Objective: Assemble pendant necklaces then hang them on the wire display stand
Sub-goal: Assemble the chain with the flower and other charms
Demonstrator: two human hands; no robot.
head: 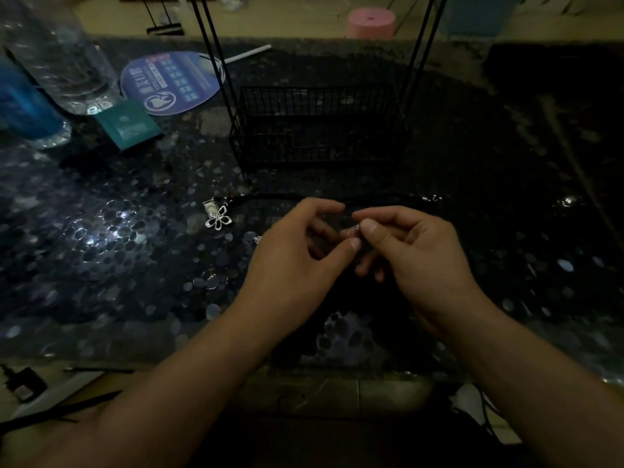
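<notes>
Both forearms reach in from the desk's near edge, and the left hand [297, 244] and right hand [412, 251] meet fingertip to fingertip, together pinching a small silvery piece [355, 228]. Just beyond lies a black cord [280, 196], its flower pendant [218, 218] to the left. Farther back stands the wire display stand [317, 126].

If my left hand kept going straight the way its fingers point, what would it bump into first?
Most likely the right hand. The left hand points rightward and slightly away, its fingertips almost at the right hand's thumb and the small silvery piece it pinches. Depth is hard to judge in this dim view.
</notes>
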